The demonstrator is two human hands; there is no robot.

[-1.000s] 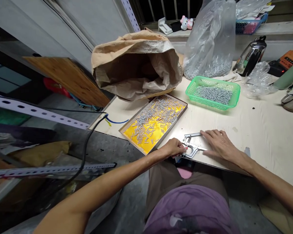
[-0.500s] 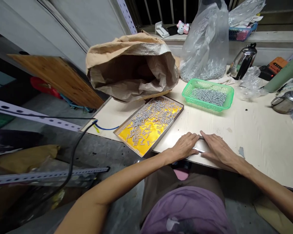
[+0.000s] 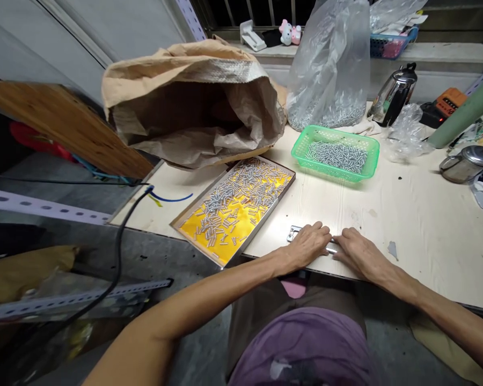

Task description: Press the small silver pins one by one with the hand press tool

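Observation:
A narrow, flat metal piece point(image 3: 293, 232) with a holed end lies at the table's front edge. My left hand point(image 3: 310, 245) is closed over its middle, so that the holed end sticks out to the left. Beside it, my right hand point(image 3: 356, 251) grips the other end with fingers bent. A short bright stretch of the metal shows between the two hands, and the rest is hidden under the fingers. Left of my hands is a shallow tray point(image 3: 254, 240) with a yellow lining, strewn with small silver metal pins point(image 3: 247, 190).
Behind stand a green basket point(image 3: 334, 174) of small metal parts, a clear plastic bag point(image 3: 330, 64) and a large open paper sack point(image 3: 193, 107). A kettle point(image 3: 396, 96), a metal cup point(image 3: 469, 163) and a green tube point(image 3: 467, 115) are to the right. A black cable point(image 3: 118, 257) hangs at the left.
My hands have come closer together on the metal piece. Its holed end now shows left of my left hand. The view has shifted slightly to the right.

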